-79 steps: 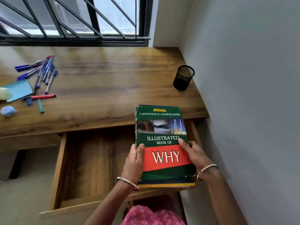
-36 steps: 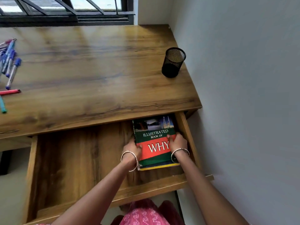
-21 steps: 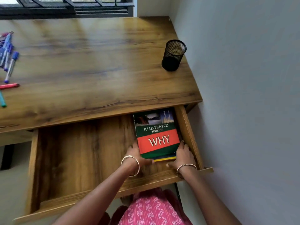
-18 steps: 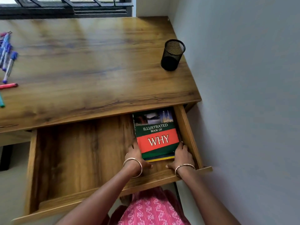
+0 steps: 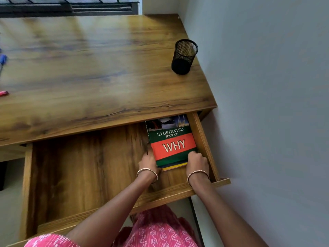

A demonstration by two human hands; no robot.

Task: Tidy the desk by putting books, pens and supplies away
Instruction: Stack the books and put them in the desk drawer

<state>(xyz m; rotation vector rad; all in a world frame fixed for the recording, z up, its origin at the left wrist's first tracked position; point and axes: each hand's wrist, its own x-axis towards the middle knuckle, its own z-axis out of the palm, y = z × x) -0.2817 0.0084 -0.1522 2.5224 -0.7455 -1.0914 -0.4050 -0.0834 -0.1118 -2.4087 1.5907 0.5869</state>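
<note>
Both left hand [image 5: 148, 161] and right hand [image 5: 198, 162] hold "ILLUSTRATED BOOK OF WHY" [image 5: 173, 145].

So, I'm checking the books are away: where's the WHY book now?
Head view: the WHY book lies in the open drawer beside its right wall, far end under the desk edge.

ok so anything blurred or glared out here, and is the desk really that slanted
Head view: window light lays a pale sheen on the far desk top; the book title reads sharp; the pens at the left edge are smeared; the slant looks like wide-lens stretch.
</note>
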